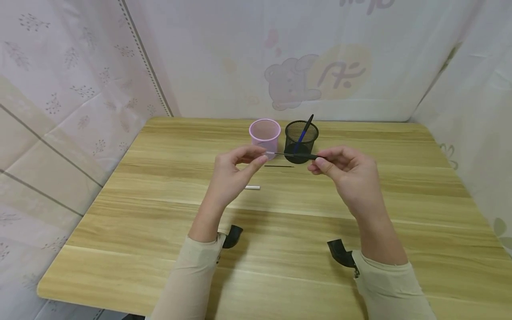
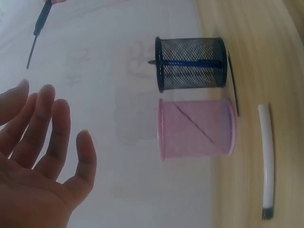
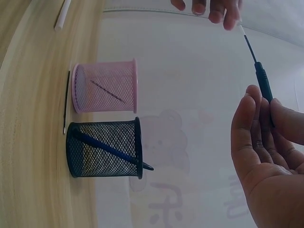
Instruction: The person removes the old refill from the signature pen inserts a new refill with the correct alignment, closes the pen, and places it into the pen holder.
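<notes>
Holding a dark ribbed handle and its thin rod nearly level at the centre of the head view, two hands work above a worktop. The right hand's grip is closed, thumb against fingers, on the handle; the left hand's thumb and fingertip appear to pinch the rod's pale end. The step looks like joining or parting pieces; which cannot be told. Either way, the next move would call for steady, straight alignment. Beyond, at upper centre, stand a pink mesh cup and a black mesh cup holding a blue pen. In the head view the left hand hides part of a white tube; a dark slanting line showing through the pink mesh cup is hard to identify.
</notes>
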The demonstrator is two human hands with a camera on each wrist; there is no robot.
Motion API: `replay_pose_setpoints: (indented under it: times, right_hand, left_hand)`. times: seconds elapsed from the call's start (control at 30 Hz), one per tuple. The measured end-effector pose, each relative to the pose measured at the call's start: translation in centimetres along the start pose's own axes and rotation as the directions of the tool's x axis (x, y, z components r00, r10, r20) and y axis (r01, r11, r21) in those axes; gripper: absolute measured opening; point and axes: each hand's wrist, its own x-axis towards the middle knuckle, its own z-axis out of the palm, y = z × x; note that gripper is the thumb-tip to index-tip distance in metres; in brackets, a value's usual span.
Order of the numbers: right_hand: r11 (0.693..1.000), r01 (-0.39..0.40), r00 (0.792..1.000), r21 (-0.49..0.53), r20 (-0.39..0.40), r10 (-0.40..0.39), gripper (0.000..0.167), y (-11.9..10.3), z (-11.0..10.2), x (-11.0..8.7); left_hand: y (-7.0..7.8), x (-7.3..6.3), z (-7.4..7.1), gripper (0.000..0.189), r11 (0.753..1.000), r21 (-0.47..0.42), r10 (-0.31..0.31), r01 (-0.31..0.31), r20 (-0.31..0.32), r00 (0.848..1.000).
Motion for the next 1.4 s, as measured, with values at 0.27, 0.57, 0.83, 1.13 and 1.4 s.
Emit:
replay_pose_setpoints:
  times: [0.27, 0.57, 0.83, 1.13, 1.4]
  right_hand:
    - [0.999, 0.01, 1.0, 0.039, -0.007, -0.01, 0.012, 0.0, -0.3, 0.1]
    - [0.999, 0.01, 1.0, 0.034, -0.009, -0.009, 0.015, -0.2, -0.3, 0.2]
    - [0.999, 0.014, 1.0, 0.03, -0.005, -0.014, 0.008, -0.3, -0.4, 0.1]
    - [0.999, 0.011, 1.0, 0.03, -0.016, -0.011, 0.007, -0.2, -0.6, 0.2]
    - [1.0, 0.002, 1.0, 0.016, -0.019, -0.002, 0.011, -0.2, -0.7, 0.1]
  left_hand:
    - [-1.8, 0.2, -1.2, 0.016, 0.846, 0.528, -0.012, -0.072, 0.153, 0.988]
    - [-3.5, 0.3, -1.1, 0.024, 0.595, 0.802, -0.266, -0.04, 0.244, 0.933]
    - [-5.6, 0.3, -0.8, 0.026, 0.533, 0.846, -0.412, 0.004, 0.255, 0.875]
    - [-6.9, 0.3, -0.6, 0.01, 0.565, 0.825, -0.443, 0.021, 0.281, 0.851]
    - [-7.6, 0.3, -0.4, 0.005, 0.566, 0.824, -0.417, -0.008, 0.295, 0.859]
